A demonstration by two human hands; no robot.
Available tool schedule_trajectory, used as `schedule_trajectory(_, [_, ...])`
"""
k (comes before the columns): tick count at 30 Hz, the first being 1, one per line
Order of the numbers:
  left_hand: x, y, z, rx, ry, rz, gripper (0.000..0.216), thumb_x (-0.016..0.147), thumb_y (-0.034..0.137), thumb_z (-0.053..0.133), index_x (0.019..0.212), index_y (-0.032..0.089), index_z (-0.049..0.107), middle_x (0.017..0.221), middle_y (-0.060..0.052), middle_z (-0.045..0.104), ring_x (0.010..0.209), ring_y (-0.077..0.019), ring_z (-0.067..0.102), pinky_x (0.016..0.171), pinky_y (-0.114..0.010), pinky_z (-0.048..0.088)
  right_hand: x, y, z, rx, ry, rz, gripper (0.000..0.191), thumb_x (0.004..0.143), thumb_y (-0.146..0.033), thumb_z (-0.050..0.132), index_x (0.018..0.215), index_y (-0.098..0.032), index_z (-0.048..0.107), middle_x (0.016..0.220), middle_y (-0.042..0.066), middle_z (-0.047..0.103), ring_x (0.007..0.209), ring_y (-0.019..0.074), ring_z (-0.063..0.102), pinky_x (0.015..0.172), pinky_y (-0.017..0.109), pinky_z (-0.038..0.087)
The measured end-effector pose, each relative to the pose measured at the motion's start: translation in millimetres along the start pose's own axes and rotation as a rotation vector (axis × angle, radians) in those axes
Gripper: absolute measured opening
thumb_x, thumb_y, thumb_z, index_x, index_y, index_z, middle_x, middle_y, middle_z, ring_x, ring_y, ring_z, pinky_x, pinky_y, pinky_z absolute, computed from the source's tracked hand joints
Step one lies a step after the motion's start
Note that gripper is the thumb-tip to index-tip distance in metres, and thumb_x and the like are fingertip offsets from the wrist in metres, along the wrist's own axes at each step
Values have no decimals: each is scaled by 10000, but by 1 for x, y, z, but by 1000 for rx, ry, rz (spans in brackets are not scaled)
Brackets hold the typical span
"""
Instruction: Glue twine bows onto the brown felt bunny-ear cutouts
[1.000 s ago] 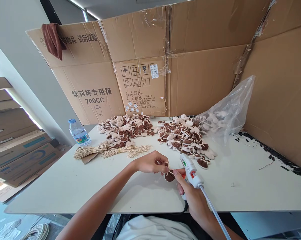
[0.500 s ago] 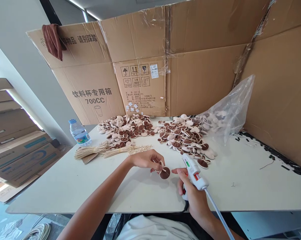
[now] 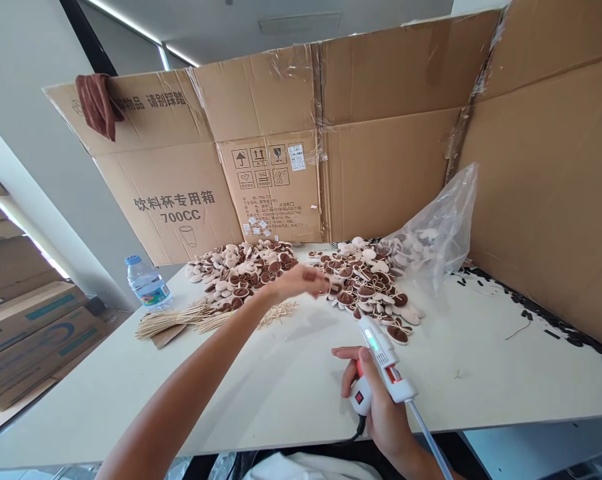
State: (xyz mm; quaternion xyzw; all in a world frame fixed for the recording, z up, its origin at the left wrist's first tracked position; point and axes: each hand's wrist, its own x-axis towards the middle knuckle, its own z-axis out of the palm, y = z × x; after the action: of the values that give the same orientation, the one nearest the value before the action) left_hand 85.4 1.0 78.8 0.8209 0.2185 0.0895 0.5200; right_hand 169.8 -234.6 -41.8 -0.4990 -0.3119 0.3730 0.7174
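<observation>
My right hand [image 3: 381, 407] is wrapped round a white hot glue gun [image 3: 381, 347] with a green light on top and a glue stick [image 3: 428, 427] in its back. Its index finger points out to the left, and the gun's tip points up and away over the table. My left hand [image 3: 303, 281] reaches out to the near left edge of the right-hand pile of brown and cream felt pieces [image 3: 365, 273], some with looped cords. Motion blurs its fingers; a brown piece lies right at the fingertips, and I cannot see whether they grip it.
Another pile of felt pieces [image 3: 251, 267] lies at the back left, with bundles of thin cords [image 3: 173, 323] in front. A water bottle [image 3: 149, 287] stands left of it. A clear plastic bag [image 3: 441, 233] leans by the cardboard wall [image 3: 385, 160]; black bits [image 3: 551, 319] line the right side.
My left hand has gone forward, away from me, from the table's middle to the right pile, where the round brown piece it held went too. The glue gun has shifted slightly towards me.
</observation>
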Motion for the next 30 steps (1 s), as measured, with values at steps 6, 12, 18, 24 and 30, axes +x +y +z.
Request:
schedule_trajectory(6, [49,19,-14,-135,453,-16,719,698,542,862,1282,176,655,1207,-116,719,878,-198,740,864,-321,572,2,1,-1,-51,-39,21,551,958,-688,486,960,-214,768,539,9,596,518,166,474,522,293,405])
schedule_trajectory(12, [58,-15,1,-320,438,-67,411,738,453,863,953,127,734,1031,-108,732,853,-185,734,884,-316,572,4,6,-3,-56,-51,54,519,997,-635,459,947,-214,757,521,-16,554,513,145,406,539,289,354])
schedule_trajectory(18, [55,-22,8,-418,333,-75,424,717,430,883,955,121,714,848,-57,693,768,-146,699,878,-336,577,6,6,-2,-67,-61,57,521,982,-650,482,907,-214,757,539,-4,575,549,160,452,598,302,398])
schedule_trajectory(24, [32,-23,11,-115,106,-67,477,760,564,796,1001,158,729,962,-73,717,787,-169,697,724,-305,584,4,2,-1,-20,-30,75,510,970,-661,498,892,-219,738,525,-8,569,524,154,431,587,295,412])
schedule_trajectory(30, [-18,-50,13,232,-45,-67,388,855,534,685,969,168,747,943,-79,745,814,-183,685,605,-242,533,3,-7,-1,-47,-75,123,500,975,-656,504,901,-216,732,567,3,608,551,148,459,594,285,408])
